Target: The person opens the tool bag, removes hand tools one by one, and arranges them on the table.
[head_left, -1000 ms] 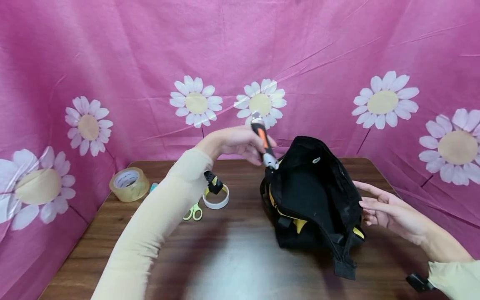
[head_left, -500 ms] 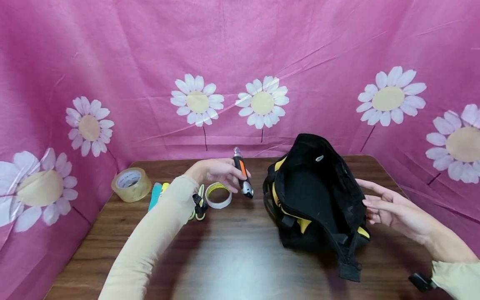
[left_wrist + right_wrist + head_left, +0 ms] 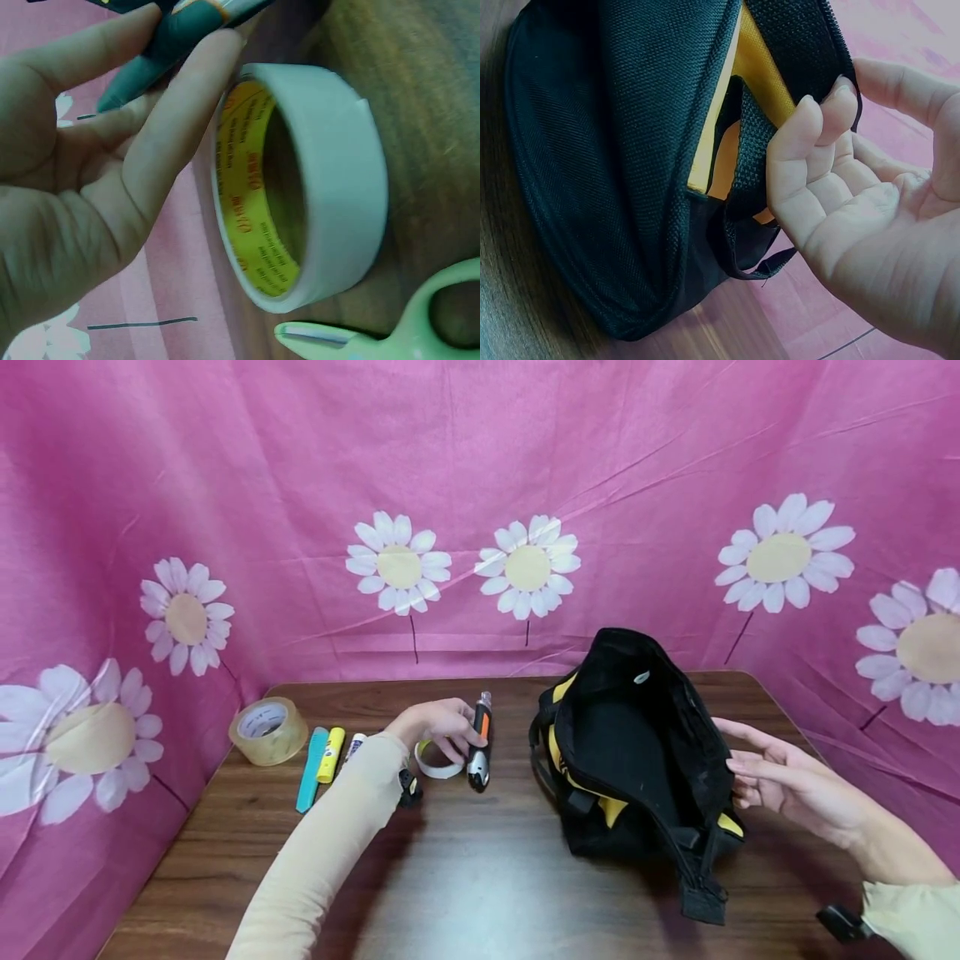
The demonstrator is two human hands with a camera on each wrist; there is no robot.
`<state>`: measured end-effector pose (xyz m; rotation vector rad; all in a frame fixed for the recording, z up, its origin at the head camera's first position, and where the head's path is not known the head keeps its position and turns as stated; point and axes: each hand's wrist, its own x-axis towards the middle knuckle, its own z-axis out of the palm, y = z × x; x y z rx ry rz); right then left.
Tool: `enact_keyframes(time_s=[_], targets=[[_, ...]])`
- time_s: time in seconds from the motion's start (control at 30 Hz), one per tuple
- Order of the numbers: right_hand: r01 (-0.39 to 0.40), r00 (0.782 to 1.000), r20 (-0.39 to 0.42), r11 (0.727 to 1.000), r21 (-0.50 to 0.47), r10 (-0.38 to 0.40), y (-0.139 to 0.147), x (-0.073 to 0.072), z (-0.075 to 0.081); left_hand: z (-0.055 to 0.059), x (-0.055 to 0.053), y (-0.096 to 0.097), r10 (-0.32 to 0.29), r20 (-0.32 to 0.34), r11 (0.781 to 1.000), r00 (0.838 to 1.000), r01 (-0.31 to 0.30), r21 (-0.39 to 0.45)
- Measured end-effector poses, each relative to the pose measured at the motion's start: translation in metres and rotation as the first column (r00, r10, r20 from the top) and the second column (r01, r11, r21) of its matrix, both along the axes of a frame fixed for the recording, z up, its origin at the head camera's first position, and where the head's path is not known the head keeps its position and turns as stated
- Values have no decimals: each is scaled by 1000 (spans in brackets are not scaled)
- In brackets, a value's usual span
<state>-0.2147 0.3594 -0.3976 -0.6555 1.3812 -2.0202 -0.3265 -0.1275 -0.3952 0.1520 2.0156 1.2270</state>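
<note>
My left hand (image 3: 442, 727) pinches a black, orange and silver utility knife (image 3: 482, 735) between thumb and finger, low over the table left of the bag. Beneath those fingers is a white tape roll (image 3: 442, 772) with a yellow inner ring, partly covered in the head view. Green scissors (image 3: 420, 330) lie beside the roll in the left wrist view; my forearm hides them in the head view. On the right, my right hand (image 3: 795, 789) holds the side edge of a black bag (image 3: 600, 839) with yellow trim. The bag's mouth gapes wide, its dark inside showing.
A clear packing tape roll (image 3: 279, 747) sits at the table's back left. Beside it lie a flat teal object (image 3: 311, 772), a yellow stick (image 3: 330, 756) and a white-and-purple item (image 3: 355, 745). A pink flowered cloth (image 3: 637, 443) hangs behind the wooden table (image 3: 465, 893).
My left hand has carried the knife from the bag's left rim leftward and down to beside the white tape roll. My right hand stays at the bag's edge.
</note>
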Motion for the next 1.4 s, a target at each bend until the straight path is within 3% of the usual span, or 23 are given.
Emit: enact_keyframes(time_s=[0.2,0.37,0.77,0.87,0.93,1.0,1.03,1.1,1.17,1.2,1.27,1.3,1.33,1.37,1.4], targets=[[-8,1000,9,1000,-10,9,0,1,-3,-10,5,0,59,-92,997,994,-63,-43],[-4,1000,6,1000,-16,4,1,1,-1,-17,5,3,117,-133,992,984,-123,-35],[-8,1000,1,1000,-6,8,4,-5,-2,-24,3,6,188,-128,982,974,-188,13],[-6,1000,-24,999,33,7,5,-9,2,-20,4,2,184,-123,983,975,-180,46],[24,998,-67,994,105,-17,6,-13,7,-12,5,-3,188,-127,981,974,-180,73],[89,987,-152,970,226,-55,7,-17,14,0,7,-11,200,-145,977,969,-186,102],[137,975,-210,945,298,-75,8,-20,19,6,8,-16,204,-163,976,965,-187,113],[257,934,-340,863,434,-108,10,-25,29,20,10,-27,208,-206,975,956,-185,124],[403,859,-500,746,530,-109,11,-32,39,34,13,-41,214,-257,974,943,-187,124],[481,806,-585,676,558,-91,11,-36,44,41,14,-48,212,-297,976,931,-185,118],[637,668,-744,526,563,-13,10,-44,55,54,17,-63,194,-399,981,896,-176,83],[706,593,-804,454,544,41,8,-48,60,61,18,-70,181,-458,983,870,-177,53],[762,513,-852,403,507,102,7,-53,65,67,19,-77,158,-527,984,835,-177,16],[805,446,-881,361,472,157,6,-57,71,72,20,-85,124,-598,983,792,-179,-33],[835,395,-895,326,444,206,4,-61,76,77,21,-93,89,-663,979,744,-188,-80]])
